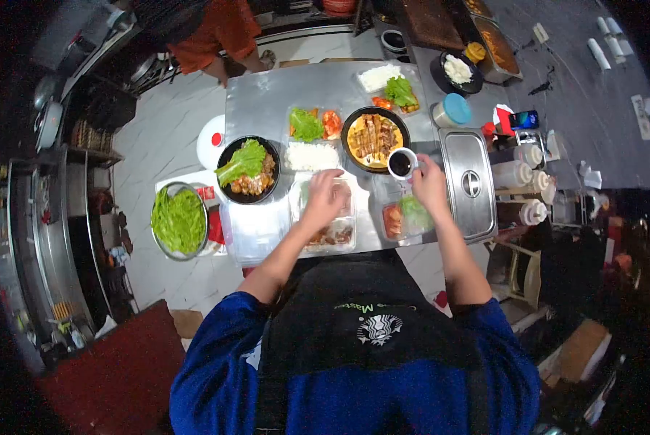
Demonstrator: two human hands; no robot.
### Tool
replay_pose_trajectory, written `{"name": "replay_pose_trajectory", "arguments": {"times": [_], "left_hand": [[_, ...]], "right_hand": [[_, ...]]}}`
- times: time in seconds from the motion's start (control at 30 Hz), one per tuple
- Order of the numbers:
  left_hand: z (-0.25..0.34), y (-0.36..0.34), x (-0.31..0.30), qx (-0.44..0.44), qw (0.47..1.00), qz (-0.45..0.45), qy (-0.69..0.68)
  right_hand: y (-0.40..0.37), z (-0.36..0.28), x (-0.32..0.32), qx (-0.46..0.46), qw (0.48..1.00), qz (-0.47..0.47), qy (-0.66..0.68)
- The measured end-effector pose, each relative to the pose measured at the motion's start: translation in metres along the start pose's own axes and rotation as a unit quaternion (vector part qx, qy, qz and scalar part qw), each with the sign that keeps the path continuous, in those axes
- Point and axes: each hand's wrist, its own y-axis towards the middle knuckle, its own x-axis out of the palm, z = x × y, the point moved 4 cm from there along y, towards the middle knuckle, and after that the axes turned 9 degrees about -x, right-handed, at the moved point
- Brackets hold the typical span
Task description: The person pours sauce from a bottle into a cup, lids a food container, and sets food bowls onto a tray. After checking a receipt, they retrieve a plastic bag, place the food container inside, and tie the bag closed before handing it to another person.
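My right hand (430, 186) grips the edge of a small white cup of dark sauce (400, 163), held at the lower right rim of a black bowl (348, 158) with sliced, browned food on a yellow layer. My left hand (326, 199) is over a clear lidded container (331, 238) with brown food inside; its fingers look loosely apart and hold nothing I can see. Above it lies a tray with white rice (311, 156), lettuce (307, 125) and red pieces. Below my right hand sits another clear container (394, 220) with red and green food.
A black bowl topped with lettuce (242, 163) stands at the left, near a metal bowl of lettuce (179, 221). At the right are a steel lidded pan (471, 185), a blue-lidded tub (455, 109) and several squeeze bottles (515, 174). Another person (218, 36) stands beyond the table.
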Motion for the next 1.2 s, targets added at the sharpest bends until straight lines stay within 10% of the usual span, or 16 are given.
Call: {"name": "replay_pose_trajectory", "arguments": {"times": [0.63,1.2], "left_hand": [[-0.162,-0.054,-0.225,-0.17,0.928,0.318,0.092],[-0.162,-0.078,-0.208,-0.239,0.913,0.332,0.016]], "right_hand": [[0.232,0.029,0.092,-0.052,0.986,-0.026,-0.156],[0.292,0.043,0.229,-0.052,0.959,-0.207,-0.186]]}}
